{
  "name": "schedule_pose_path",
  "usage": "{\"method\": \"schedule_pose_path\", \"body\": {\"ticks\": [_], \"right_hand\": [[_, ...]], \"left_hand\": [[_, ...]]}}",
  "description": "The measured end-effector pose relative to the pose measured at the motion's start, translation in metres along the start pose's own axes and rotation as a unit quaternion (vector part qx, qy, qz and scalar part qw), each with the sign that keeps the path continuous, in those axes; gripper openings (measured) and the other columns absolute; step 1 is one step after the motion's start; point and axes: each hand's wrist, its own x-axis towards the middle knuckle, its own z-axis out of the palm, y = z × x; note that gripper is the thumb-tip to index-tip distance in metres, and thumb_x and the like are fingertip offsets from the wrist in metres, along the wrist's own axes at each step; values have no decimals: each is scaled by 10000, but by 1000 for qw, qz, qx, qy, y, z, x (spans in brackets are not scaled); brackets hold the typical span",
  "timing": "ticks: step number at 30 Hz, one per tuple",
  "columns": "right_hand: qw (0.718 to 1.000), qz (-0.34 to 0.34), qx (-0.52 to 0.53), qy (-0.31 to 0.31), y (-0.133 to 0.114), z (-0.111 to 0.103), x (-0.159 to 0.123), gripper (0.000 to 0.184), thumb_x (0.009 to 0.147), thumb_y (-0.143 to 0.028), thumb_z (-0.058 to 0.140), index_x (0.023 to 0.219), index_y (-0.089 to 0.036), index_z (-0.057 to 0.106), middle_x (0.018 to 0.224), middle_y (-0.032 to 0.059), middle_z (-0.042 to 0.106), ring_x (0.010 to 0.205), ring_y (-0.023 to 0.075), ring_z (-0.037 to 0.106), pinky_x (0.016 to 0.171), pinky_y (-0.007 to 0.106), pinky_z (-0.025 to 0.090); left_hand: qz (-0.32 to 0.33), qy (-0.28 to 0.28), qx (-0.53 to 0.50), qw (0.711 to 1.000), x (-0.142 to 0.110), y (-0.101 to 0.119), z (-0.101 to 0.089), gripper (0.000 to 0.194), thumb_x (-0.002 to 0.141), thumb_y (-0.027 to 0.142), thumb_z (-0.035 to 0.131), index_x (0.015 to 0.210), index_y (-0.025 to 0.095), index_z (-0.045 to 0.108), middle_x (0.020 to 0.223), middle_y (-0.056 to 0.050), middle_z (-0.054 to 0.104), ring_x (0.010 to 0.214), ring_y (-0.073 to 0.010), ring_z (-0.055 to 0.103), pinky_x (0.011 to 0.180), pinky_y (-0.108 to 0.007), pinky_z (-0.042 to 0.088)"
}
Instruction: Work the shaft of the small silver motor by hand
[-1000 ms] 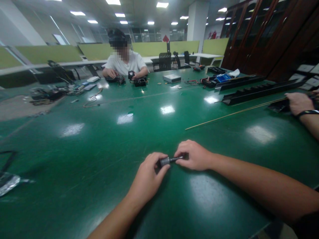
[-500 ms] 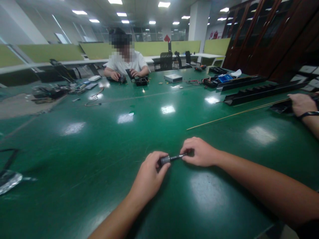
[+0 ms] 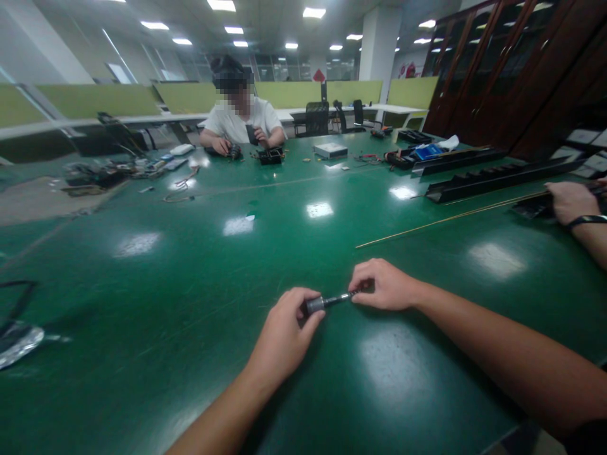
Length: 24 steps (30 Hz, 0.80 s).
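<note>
My left hand is closed round the thick grey end of a small metal cylinder. A thin dark shaft sticks out of that cylinder to the right. My right hand pinches the far tip of the shaft with its fingers together. Both hands rest low over the green table, near its front edge.
A long thin brass rod lies to the right. Black trays sit beyond it. Another person's hand with a wristband rests at the right edge. A person sits at the far side handling small black parts. A shiny bag lies at the left.
My right hand has slid a little to the right, so more of the thin shaft shows between my hands. My left hand has stayed where it was.
</note>
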Motion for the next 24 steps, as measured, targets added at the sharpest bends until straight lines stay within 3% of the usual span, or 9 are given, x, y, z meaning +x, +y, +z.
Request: {"method": "schedule_pose_path", "body": {"ticks": [12,16,19,24], "right_hand": [[998,-64,-20,18,-20,33,9,131,845,-296,676,902,-185,717,850,27,694,820,153,612,763,283,407],[997,-67,-28,23,-17,34,7,129,860,-292,662,925,-195,715,887,29,700,865,162,616,789,291,398],[996,-79,-30,22,-16,33,7,133,866,-298,656,922,-192,714,870,27,693,843,155,612,769,283,395],[995,-90,-30,24,-16,32,7,143,865,-313,661,916,-189,712,850,25,685,818,151,604,749,282,390]], "left_hand": [[33,-18,-47,998,1,3,2,178,761,127,705,916,207,668,913,-17,678,864,-194,624,778,-312,479],[14,-28,-34,999,2,6,1,232,767,250,742,985,212,670,930,-22,678,827,-193,612,733,-304,478],[3,-34,-38,999,3,8,-1,206,860,337,656,1024,214,671,947,-29,678,823,-186,612,736,-303,480],[0,-45,-37,998,3,9,-1,194,907,334,594,1022,207,686,936,-34,674,808,-178,613,727,-300,480]]}}
